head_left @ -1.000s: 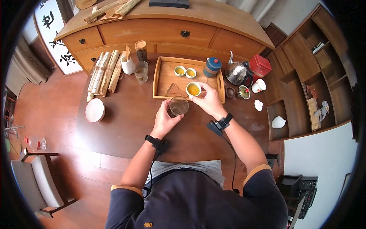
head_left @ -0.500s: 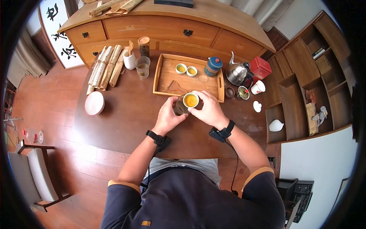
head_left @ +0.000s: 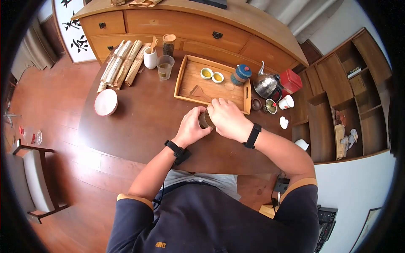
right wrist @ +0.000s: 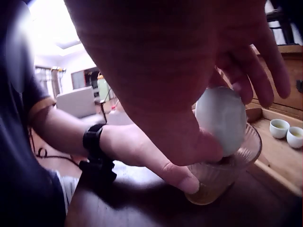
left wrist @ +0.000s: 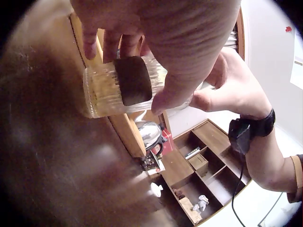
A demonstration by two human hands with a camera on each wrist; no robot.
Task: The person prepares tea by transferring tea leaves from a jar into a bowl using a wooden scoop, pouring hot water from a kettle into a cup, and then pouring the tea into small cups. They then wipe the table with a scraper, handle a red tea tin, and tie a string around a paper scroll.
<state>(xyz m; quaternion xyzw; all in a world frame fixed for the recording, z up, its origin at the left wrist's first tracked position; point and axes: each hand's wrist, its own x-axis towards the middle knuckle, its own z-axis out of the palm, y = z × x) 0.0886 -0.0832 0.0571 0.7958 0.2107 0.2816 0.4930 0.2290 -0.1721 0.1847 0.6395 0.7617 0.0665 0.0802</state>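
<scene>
My left hand [head_left: 190,128] holds a ribbed clear glass [left wrist: 102,92] with a dark label, its thumb and fingers on either side. Yellowish liquid shows low in the glass [right wrist: 213,182] in the right wrist view. My right hand [head_left: 230,120] pinches a small pale teacup [right wrist: 221,120], tilted steeply at the glass's mouth with its underside toward the right wrist camera. In the head view the right hand's back hides this cup. Just beyond the hands, the wooden tray [head_left: 179,86] carries two filled teacups [head_left: 206,74] and a blue lidded jar [head_left: 241,75].
A steel kettle [head_left: 266,86], red tin [head_left: 291,81], paper cup [head_left: 286,102] and white lid [head_left: 284,122] stand at the right. Leftward are a white bowl [head_left: 106,102], paper scrolls [head_left: 122,63], another glass [head_left: 165,67] and a corked jar [head_left: 168,44].
The right hand has carried its teacup from the tray's near edge to the glass and tipped it over. The left hand keeps holding the glass.
</scene>
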